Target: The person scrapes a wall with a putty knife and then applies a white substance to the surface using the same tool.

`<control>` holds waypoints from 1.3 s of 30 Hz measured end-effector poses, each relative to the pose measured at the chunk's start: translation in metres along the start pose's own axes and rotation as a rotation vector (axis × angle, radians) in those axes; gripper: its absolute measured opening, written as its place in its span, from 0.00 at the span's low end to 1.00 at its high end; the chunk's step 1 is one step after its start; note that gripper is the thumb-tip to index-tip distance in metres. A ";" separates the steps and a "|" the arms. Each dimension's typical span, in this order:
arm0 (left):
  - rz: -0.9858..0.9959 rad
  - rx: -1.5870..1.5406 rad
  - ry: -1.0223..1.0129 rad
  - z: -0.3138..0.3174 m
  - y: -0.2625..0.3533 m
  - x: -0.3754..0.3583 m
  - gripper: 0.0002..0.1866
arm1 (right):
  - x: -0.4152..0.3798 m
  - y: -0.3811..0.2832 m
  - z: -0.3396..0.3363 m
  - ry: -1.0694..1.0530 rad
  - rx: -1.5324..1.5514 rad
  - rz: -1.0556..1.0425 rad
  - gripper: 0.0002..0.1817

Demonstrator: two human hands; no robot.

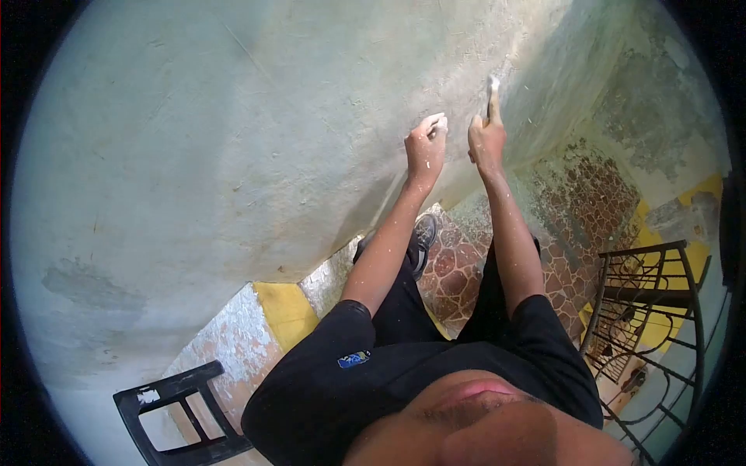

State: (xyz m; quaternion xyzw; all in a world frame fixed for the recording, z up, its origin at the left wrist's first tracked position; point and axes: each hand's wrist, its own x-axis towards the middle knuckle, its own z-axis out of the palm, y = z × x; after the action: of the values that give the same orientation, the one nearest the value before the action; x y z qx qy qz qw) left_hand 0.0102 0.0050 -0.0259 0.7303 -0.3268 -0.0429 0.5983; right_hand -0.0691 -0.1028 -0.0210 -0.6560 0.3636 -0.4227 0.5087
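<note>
My left hand [425,151] is closed in front of the wall, its fingertips coated white. Whatever may be inside its fingers is hidden. Just to its right, my right hand [486,144] is closed around a slim, stick-like tool [494,105] that points up toward the wall. White paste covers the tool's tip, which is at or very near the wall surface; its exact kind is not clear. The pale greenish wall [256,132] has scratches and rough patches. White specks dot both forearms.
A black plastic chair [214,408] stands at the lower left. On the right is a black metal rack [649,299]. Below lies a stone-patterned floor [458,268], with a yellow-painted patch [285,309] along the wall's base. A wall corner is at the upper right.
</note>
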 end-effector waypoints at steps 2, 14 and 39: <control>-0.135 -0.133 -0.029 0.001 -0.010 0.001 0.19 | -0.009 0.014 0.001 -0.080 -0.071 -0.002 0.44; -0.274 0.038 0.003 -0.025 -0.035 0.001 0.14 | -0.090 0.060 0.031 -0.434 -0.141 -0.283 0.45; -0.259 -0.050 0.099 -0.020 -0.068 -0.009 0.14 | -0.099 0.067 0.050 -0.482 -0.240 -0.128 0.43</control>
State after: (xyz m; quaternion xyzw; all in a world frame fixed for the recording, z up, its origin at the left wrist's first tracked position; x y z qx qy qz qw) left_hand 0.0411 0.0309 -0.0843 0.7524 -0.1986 -0.0918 0.6213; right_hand -0.0630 -0.0095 -0.1109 -0.8149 0.2375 -0.2395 0.4714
